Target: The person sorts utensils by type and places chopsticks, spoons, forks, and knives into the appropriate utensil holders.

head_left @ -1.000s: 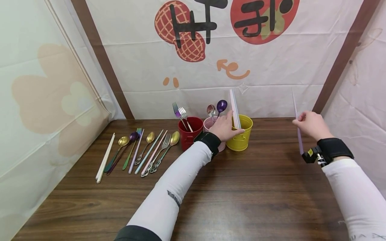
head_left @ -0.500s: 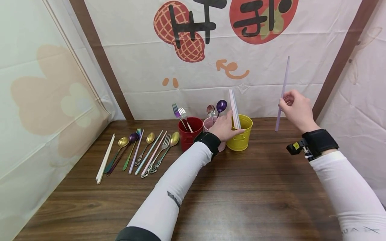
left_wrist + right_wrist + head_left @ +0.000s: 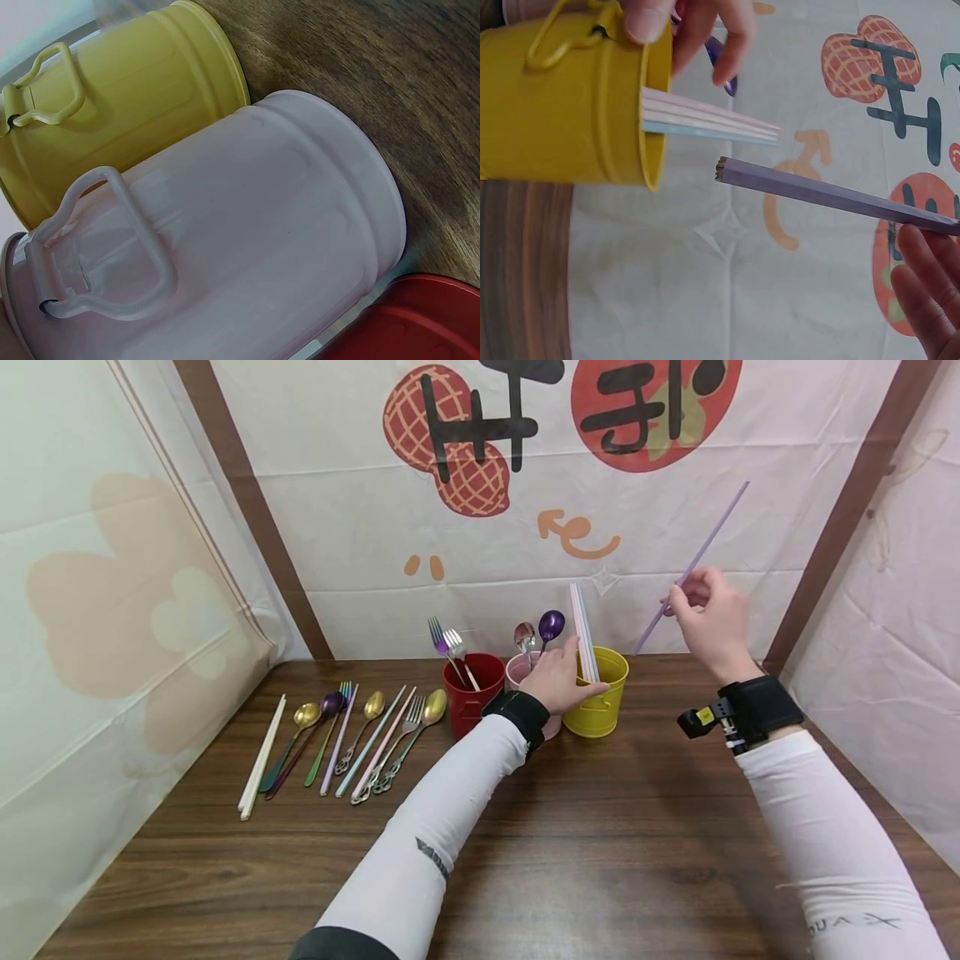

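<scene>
In the head view my right hand [image 3: 712, 614] pinches a purple chopstick [image 3: 708, 539] around its lower half. The chopstick is raised and tilted, its lower end to the right of the yellow bucket [image 3: 611, 710]. Upright in that bucket stand several pale pink, white and blue chopsticks [image 3: 582, 635]. My left hand [image 3: 555, 681] rests over the pink bucket [image 3: 247, 210], fingers stretched forward. Its thumb [image 3: 645, 22] touches the yellow rim in the right wrist view. That view also shows the purple chopstick's blunt end [image 3: 721, 169] near the chopstick tips, apart from them.
Left of the pink bucket stands a red bucket [image 3: 468, 714] with two forks [image 3: 450, 643]. A purple spoon [image 3: 551, 625] and a silvery one [image 3: 525, 635] rise from the pink bucket. Chopsticks, spoons and forks lie in a row at left, ending with a gold-bowled spoon [image 3: 433, 706].
My right hand has lifted the purple chopstick and carried it leftward, towards the yellow bucket. The chopstick now leans with its top to the right. My left hand has stayed in place.
</scene>
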`<control>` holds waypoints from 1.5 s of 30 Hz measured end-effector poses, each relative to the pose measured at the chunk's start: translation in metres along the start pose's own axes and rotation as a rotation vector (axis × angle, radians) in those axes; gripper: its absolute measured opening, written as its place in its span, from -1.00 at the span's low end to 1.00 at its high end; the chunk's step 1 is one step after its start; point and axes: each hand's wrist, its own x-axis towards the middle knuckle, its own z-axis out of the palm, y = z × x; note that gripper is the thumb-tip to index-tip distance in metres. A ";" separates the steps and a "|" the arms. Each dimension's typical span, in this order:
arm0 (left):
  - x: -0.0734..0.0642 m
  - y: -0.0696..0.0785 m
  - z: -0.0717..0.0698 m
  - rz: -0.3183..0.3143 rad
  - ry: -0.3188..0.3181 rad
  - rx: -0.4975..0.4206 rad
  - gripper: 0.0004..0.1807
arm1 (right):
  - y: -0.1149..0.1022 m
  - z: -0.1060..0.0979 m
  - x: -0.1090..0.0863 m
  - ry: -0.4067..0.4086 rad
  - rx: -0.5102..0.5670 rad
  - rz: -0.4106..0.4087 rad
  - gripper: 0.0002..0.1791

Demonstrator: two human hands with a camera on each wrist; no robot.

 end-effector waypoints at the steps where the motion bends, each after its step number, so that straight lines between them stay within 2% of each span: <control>1: 0.000 0.000 0.000 0.000 -0.003 0.000 -0.05 | 0.001 0.002 -0.001 -0.001 0.009 0.001 -0.81; 6: 0.002 -0.001 0.002 -0.005 -0.011 -0.001 -0.05 | 0.008 0.015 -0.010 -0.015 0.058 0.000 -0.82; 12: 0.003 -0.002 0.003 -0.011 -0.007 0.013 -0.04 | 0.022 0.034 -0.021 -0.094 0.094 0.021 -0.81; 17: 0.006 -0.003 0.005 -0.003 -0.005 0.041 -0.02 | 0.034 0.046 -0.032 -0.160 0.083 0.052 -0.84; 22: 0.007 -0.003 0.007 0.008 0.005 0.075 -0.02 | 0.043 0.054 -0.040 -0.222 0.026 0.087 -0.84; 31: 0.007 -0.002 0.007 -0.006 0.001 0.073 -0.02 | 0.050 0.059 -0.049 -0.272 -0.072 0.129 -0.75; 45: 0.008 -0.004 0.007 -0.002 0.008 0.039 -0.04 | 0.056 0.050 -0.049 -0.255 -0.055 0.172 -0.73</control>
